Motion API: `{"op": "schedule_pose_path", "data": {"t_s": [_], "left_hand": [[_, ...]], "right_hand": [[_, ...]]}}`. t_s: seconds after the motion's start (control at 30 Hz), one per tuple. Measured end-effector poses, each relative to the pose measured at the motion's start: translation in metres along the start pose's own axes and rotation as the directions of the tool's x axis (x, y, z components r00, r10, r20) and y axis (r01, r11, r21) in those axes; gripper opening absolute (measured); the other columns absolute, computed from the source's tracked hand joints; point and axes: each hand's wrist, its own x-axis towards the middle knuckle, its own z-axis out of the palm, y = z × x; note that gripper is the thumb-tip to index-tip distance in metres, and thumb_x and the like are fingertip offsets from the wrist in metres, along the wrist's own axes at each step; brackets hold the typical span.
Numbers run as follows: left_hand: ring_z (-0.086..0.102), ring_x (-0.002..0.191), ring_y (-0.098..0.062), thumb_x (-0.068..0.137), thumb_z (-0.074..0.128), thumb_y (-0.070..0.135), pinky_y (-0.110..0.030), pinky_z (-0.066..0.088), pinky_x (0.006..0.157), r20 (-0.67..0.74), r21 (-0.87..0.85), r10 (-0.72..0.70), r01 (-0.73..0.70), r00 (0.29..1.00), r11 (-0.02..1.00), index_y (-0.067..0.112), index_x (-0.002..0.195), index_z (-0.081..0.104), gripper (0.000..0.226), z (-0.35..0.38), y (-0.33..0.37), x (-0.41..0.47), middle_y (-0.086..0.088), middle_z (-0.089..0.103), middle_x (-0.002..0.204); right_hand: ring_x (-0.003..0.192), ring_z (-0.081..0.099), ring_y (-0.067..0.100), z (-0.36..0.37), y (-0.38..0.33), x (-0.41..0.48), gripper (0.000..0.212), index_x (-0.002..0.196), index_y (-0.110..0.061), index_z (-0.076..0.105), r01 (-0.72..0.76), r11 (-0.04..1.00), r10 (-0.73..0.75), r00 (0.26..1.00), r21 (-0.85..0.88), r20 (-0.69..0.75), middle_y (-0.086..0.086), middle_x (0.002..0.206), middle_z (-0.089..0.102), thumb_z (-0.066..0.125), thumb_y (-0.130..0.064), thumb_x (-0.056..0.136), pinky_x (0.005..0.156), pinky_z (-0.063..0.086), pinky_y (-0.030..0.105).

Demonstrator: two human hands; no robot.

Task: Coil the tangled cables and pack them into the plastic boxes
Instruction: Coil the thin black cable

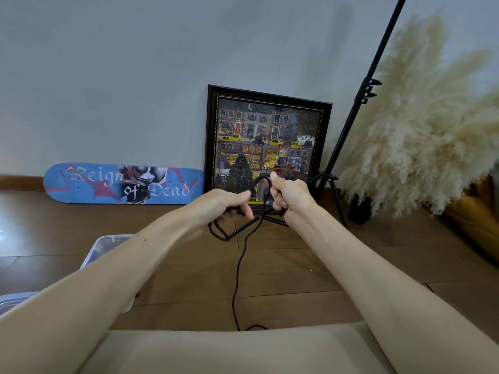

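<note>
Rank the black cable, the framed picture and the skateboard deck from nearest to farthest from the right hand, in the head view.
1. The black cable: gripped by the right hand itself.
2. The framed picture: straight behind the hand.
3. The skateboard deck: far off to the left, beyond the picture's left edge.

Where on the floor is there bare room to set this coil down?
Bare floor lies right of the box, crossed only by the cable, and beyond the right forearm toward the grass. Crowded along the wall: skateboard, frame, tripod legs.
</note>
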Motion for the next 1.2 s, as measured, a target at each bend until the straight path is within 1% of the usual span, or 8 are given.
{"op": "schedule_pose_path", "data": {"t_s": [0.13,0.23,0.47,0.73,0.87,1.0,1.1,1.2], "left_hand": [[0.054,0.105,-0.014,0.088,0.061,0.035,-0.034,0.036,0.104,-0.047,0.100,-0.053,0.058,0.997,0.993,0.023,0.077,0.077,0.023,-0.012,-0.004,-0.001,0.003,0.065,0.112],[0.048,0.108,-0.013,0.086,0.065,0.032,-0.026,0.030,0.094,-0.097,0.154,-0.103,0.117,0.990,0.981,0.018,0.083,0.077,0.019,-0.017,-0.001,-0.002,0.001,0.061,0.115],[0.051,0.061,-0.016,0.082,0.069,0.032,-0.027,0.041,0.061,-0.321,0.482,-0.315,0.440,0.893,0.758,0.010,0.058,0.057,0.035,-0.032,-0.020,0.016,-0.004,0.055,0.072],[0.063,0.088,-0.031,0.089,0.056,0.050,-0.035,0.046,0.080,-0.559,0.448,-0.231,0.525,0.796,0.724,0.007,0.089,0.059,0.043,-0.063,-0.079,0.022,-0.017,0.065,0.096],[0.053,0.107,-0.034,0.099,0.042,0.037,-0.038,0.040,0.084,-0.619,0.661,0.048,0.488,0.784,0.570,0.009,0.099,0.059,0.032,-0.056,-0.089,0.025,-0.014,0.063,0.108],[0.039,0.127,-0.036,0.098,0.043,0.040,-0.045,0.030,0.104,-0.559,0.633,-0.150,0.537,0.815,0.557,0.011,0.110,0.059,0.036,-0.067,-0.092,0.029,-0.016,0.057,0.124],[0.029,0.133,-0.033,0.094,0.051,0.025,-0.049,0.016,0.113,-0.376,0.817,-0.139,0.399,0.916,0.417,0.021,0.135,0.043,0.042,-0.065,-0.079,0.032,-0.013,0.041,0.138],[0.037,0.129,-0.028,0.086,0.045,-0.003,-0.038,0.026,0.108,-0.202,0.693,0.041,0.114,0.978,0.711,0.017,0.148,0.024,0.069,-0.043,-0.048,0.031,-0.012,0.039,0.137]], "right_hand": [[0.030,0.024,0.005,0.003,0.001,-0.001,0.027,0.078,-0.007,0.062,0.025,0.999,-0.024,0.999,-0.021,0.047,0.003,0.057,0.041,0.052,-0.019,0.099,0.035,0.023,0.018],[0.031,0.023,0.005,0.003,0.003,0.000,0.026,0.079,-0.007,0.063,0.016,0.998,-0.014,0.999,-0.060,0.039,0.002,0.057,0.040,0.052,-0.020,0.099,0.037,0.022,0.019],[0.031,0.025,0.005,0.007,0.007,-0.002,0.023,0.087,-0.003,0.064,-0.014,0.990,0.016,1.000,-0.142,0.009,0.001,0.057,0.041,0.053,-0.020,0.099,0.040,0.023,0.020],[0.031,0.025,0.004,0.009,0.010,0.000,0.025,0.083,-0.003,0.064,0.011,0.980,-0.012,1.000,-0.199,-0.004,0.002,0.058,0.041,0.053,-0.019,0.099,0.037,0.022,0.019],[0.039,0.026,0.007,0.010,0.008,0.004,0.026,0.078,-0.007,0.063,0.013,0.988,-0.033,0.991,-0.154,-0.126,0.001,0.060,0.042,0.053,-0.020,0.099,0.036,0.022,0.018],[0.051,0.043,0.012,0.005,0.011,0.011,0.028,0.078,-0.006,0.065,0.124,0.931,-0.201,0.959,-0.344,-0.199,0.000,0.062,0.050,0.055,-0.023,0.097,0.049,0.035,0.024],[0.053,0.040,0.014,0.004,0.022,0.011,0.035,0.066,-0.011,0.060,0.099,0.892,-0.157,0.983,-0.440,-0.098,0.004,0.064,0.050,0.053,-0.021,0.099,0.047,0.033,0.023],[0.047,0.035,0.016,0.013,0.028,0.007,0.037,0.066,-0.009,0.059,0.059,0.907,-0.052,0.998,-0.416,0.027,0.010,0.065,0.049,0.053,-0.022,0.099,0.036,0.030,0.018]]}}
